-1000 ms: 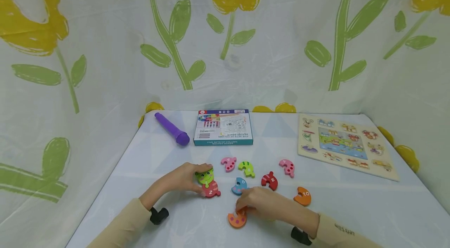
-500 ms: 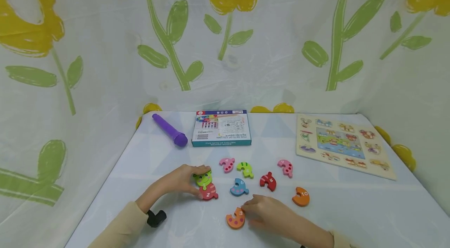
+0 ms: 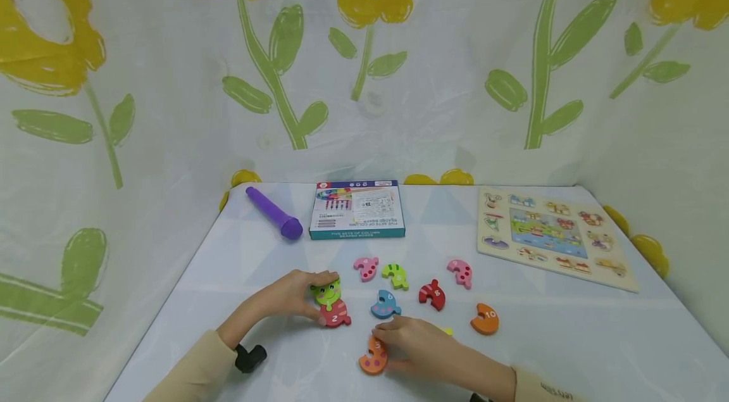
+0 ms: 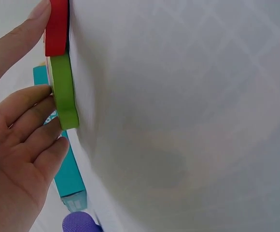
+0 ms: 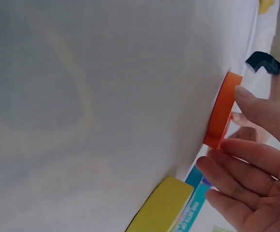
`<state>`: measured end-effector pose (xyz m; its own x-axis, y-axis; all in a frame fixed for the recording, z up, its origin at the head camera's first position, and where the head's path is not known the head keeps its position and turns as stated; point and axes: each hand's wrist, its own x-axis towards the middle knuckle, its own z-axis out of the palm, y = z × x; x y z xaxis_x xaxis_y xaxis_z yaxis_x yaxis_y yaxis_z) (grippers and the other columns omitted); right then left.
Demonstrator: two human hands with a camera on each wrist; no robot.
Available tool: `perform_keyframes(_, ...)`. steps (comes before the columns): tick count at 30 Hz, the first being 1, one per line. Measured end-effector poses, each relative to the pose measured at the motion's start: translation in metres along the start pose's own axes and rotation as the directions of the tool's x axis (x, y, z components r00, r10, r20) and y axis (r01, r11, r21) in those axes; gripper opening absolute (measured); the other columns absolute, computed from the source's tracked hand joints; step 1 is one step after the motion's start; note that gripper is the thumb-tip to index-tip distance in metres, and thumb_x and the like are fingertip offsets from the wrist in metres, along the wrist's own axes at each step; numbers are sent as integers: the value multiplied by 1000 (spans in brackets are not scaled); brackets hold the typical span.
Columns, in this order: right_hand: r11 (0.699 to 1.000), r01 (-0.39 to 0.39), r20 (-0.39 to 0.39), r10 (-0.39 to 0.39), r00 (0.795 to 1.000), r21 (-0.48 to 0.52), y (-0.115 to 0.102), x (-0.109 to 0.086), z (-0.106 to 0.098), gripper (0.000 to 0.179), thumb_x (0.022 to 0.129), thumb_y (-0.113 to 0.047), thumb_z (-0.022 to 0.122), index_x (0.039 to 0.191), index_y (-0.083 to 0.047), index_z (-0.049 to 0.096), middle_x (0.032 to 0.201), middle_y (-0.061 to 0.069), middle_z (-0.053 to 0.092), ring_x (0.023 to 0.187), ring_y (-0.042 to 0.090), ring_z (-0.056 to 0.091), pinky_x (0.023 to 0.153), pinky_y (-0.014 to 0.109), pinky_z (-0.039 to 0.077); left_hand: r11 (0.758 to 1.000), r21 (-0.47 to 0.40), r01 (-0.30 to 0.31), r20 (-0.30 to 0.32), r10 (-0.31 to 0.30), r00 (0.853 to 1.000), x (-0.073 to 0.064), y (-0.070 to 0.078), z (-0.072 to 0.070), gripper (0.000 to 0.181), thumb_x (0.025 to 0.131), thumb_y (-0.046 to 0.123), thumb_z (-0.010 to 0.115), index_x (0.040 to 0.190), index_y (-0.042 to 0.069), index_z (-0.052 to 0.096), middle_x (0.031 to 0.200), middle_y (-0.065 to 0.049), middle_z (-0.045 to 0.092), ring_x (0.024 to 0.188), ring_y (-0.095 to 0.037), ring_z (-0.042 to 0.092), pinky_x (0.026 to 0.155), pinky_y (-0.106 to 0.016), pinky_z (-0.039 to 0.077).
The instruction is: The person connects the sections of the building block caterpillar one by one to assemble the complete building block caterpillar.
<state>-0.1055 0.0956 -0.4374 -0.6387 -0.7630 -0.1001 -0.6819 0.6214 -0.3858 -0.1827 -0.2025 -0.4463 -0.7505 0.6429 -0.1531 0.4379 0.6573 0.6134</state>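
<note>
Orange piece 3 (image 3: 374,361) turned; right grip (image 3: 418,344) pinches its right side; left grip (image 3: 287,296) clasps joined pieces (image 3: 331,307).

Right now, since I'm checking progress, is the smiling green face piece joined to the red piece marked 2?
Joined: the face piece meets the red piece, its tab in the notch.

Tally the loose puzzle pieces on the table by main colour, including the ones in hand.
Green pieces: 2
Red pieces: 2
Orange pieces: 2
Pink pieces: 2
Blue piece: 1
Yellow piece, mostly hidden in the head view: 1
Total: 10
</note>
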Motion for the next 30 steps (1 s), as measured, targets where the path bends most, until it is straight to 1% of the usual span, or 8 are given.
perform_keyframes(3,1000,7,7,-7,1000,15,-1,4,0,47,82,-34,77,123,-14,67,117,-5,67,103,9,62,83,21,54,1000,-21,0,5,0,1000,-1,0,1,82,73,37,84,142,9,49,146,-6,45,137,-26,37,110,-43,34)
perform_keyframes(6,1000,-2,14,2,1000,16,-2,7,2,51,79,-39,79,122,-14,68,115,-5,68,101,8,62,83,21,54,999,-36,-1,9,1,1000,-1,0,2,83,73,37,84,142,8,48,146,-7,45,137,-26,37,110,-44,34)
perform_keyframes(10,1000,-15,2,15,1000,-5,-6,9,5,54,75,-44,80,119,-15,70,112,-6,68,98,7,62,81,20,54,1000,-24,8,9,-8,1000,-3,-1,3,83,73,38,83,142,8,48,146,-6,45,137,-27,37,109,-45,35)
perform_keyframes(14,1000,1,-15,-1,1000,-27,-8,10,6,50,76,-43,80,117,-15,71,109,-7,69,95,5,62,81,19,53,999,-17,27,11,-27,1000,-4,-1,2,83,74,38,83,143,11,47,147,-5,44,138,-26,37,109,-44,35)
perform_keyframes(17,1000,20,-19,-20,1000,-22,-9,10,5,48,77,-41,80,117,-15,71,110,-8,69,97,4,62,82,19,53,999,-24,32,16,-32,999,-4,0,2,83,74,38,83,143,11,47,148,-5,43,138,-26,36,109,-45,35)
perform_keyframes(21,999,35,-30,-35,999,-6,-8,11,2,48,79,-41,79,118,-14,70,112,-8,69,100,5,63,84,20,53,999,-29,14,18,-13,1000,-4,1,1,82,74,36,83,143,10,47,147,-6,44,138,-27,36,109,-45,35)
perform_keyframes(24,999,35,-44,-36,998,-19,-8,12,-3,49,79,-42,79,119,-14,70,113,-7,69,99,6,63,82,18,53,1000,-26,-8,18,8,1000,-2,0,-1,81,74,32,84,143,9,48,147,-7,44,138,-28,36,109,-45,34)
perform_keyframes(30,998,54,-91,-58,994,-45,-5,16,-9,49,79,-41,79,119,-14,70,114,-6,68,100,7,63,83,19,53,1000,-23,-19,27,20,999,1,0,-3,80,74,26,85,143,9,48,147,-9,43,138,-27,35,110,-44,33)
